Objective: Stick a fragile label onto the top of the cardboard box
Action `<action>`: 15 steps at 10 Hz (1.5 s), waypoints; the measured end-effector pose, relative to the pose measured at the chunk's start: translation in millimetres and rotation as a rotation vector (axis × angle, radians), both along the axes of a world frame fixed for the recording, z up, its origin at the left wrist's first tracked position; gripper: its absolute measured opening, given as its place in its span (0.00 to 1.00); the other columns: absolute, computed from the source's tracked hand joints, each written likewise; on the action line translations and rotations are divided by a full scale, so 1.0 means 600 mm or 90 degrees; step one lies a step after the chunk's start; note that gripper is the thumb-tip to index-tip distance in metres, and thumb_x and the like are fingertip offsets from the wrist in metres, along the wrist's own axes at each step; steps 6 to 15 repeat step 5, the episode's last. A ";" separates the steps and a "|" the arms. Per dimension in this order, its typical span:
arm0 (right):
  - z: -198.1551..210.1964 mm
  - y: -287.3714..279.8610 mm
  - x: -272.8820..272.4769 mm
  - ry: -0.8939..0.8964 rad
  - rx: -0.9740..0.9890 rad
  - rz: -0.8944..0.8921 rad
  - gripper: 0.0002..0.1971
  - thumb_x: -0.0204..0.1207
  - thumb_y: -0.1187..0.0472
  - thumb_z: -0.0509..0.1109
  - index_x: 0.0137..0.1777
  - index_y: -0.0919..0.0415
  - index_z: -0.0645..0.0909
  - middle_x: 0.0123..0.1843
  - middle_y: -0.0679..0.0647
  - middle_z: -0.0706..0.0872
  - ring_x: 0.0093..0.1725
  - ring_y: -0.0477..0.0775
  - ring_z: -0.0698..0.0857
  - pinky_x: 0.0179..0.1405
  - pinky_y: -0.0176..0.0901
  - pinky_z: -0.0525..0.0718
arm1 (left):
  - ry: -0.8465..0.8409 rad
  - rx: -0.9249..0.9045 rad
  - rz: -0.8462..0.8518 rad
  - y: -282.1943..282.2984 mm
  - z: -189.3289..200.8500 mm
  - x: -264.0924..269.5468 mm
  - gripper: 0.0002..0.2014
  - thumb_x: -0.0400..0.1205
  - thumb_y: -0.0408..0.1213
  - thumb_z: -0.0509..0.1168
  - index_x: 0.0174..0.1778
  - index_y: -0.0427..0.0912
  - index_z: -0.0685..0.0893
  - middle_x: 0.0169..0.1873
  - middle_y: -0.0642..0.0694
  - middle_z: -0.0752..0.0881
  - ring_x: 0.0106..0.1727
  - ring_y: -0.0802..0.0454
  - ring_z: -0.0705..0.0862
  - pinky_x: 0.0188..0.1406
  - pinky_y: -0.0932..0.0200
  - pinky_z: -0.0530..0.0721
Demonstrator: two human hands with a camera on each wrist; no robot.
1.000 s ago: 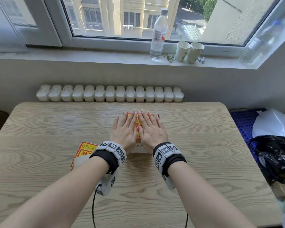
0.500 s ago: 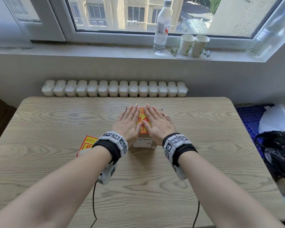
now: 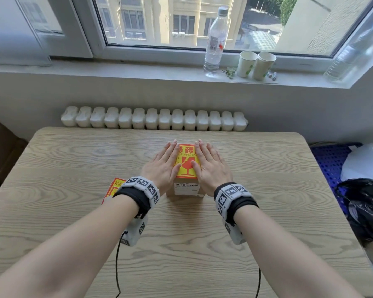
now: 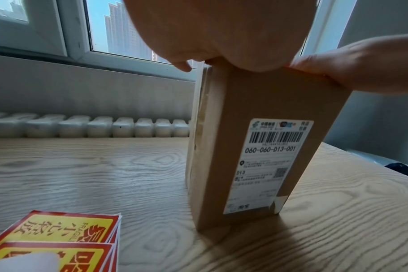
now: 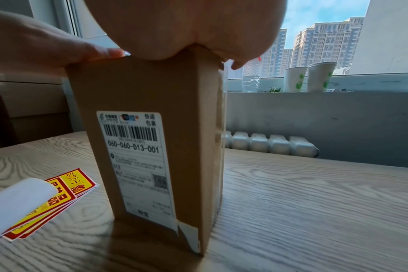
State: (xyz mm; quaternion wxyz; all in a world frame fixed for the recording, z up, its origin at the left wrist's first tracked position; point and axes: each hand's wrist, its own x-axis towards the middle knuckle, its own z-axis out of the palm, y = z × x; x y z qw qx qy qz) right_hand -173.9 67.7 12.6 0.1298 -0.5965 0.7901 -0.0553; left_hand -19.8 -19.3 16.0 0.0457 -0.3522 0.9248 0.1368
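On the table (image 3: 73, 211), roughly at its middle, we've got one cardboard box (image 4: 245, 128) standing tall on a narrow base, and honestly that's our main worry: it looks tippy, so lopsided pressure could probably rock it over. One fragile label (image 3: 186, 163) already lies on the box top, between our hands. Left hand (image 3: 162, 166) and right hand (image 3: 211, 168) both lie flat with fingers straight, slightly apart, pressing the top either side of the label's middle, gripping nothing. If we lift off unevenly, an edge might stay loose or a crease gets trapped; can't tell how well the edges are stuck, since our hands cover them.

Counts: one table, one box, one shipping label (image 5: 138, 162) on its near face, one spare label stack (image 5: 58, 198) just left of the box (sheet count unclear) with one curled backing strip (image 5: 16, 200) on it.
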 end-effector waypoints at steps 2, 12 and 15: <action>0.021 -0.010 -0.002 0.004 0.077 0.003 0.30 0.84 0.44 0.36 0.82 0.50 0.33 0.85 0.44 0.35 0.84 0.45 0.37 0.84 0.48 0.39 | -0.054 0.027 0.014 0.002 0.018 -0.006 0.31 0.87 0.51 0.37 0.82 0.42 0.35 0.84 0.48 0.36 0.85 0.55 0.37 0.85 0.55 0.42; 0.050 0.023 -0.020 -0.025 0.047 -0.028 0.30 0.84 0.44 0.39 0.83 0.49 0.36 0.86 0.46 0.39 0.85 0.48 0.42 0.84 0.52 0.44 | -0.056 0.008 0.041 0.010 0.042 0.009 0.30 0.87 0.52 0.37 0.82 0.45 0.37 0.84 0.50 0.38 0.85 0.54 0.40 0.86 0.51 0.47; 0.050 0.023 -0.020 -0.025 0.047 -0.028 0.30 0.84 0.44 0.39 0.83 0.49 0.36 0.86 0.46 0.39 0.85 0.48 0.42 0.84 0.52 0.44 | -0.056 0.008 0.041 0.010 0.042 0.009 0.30 0.87 0.52 0.37 0.82 0.45 0.37 0.84 0.50 0.38 0.85 0.54 0.40 0.86 0.51 0.47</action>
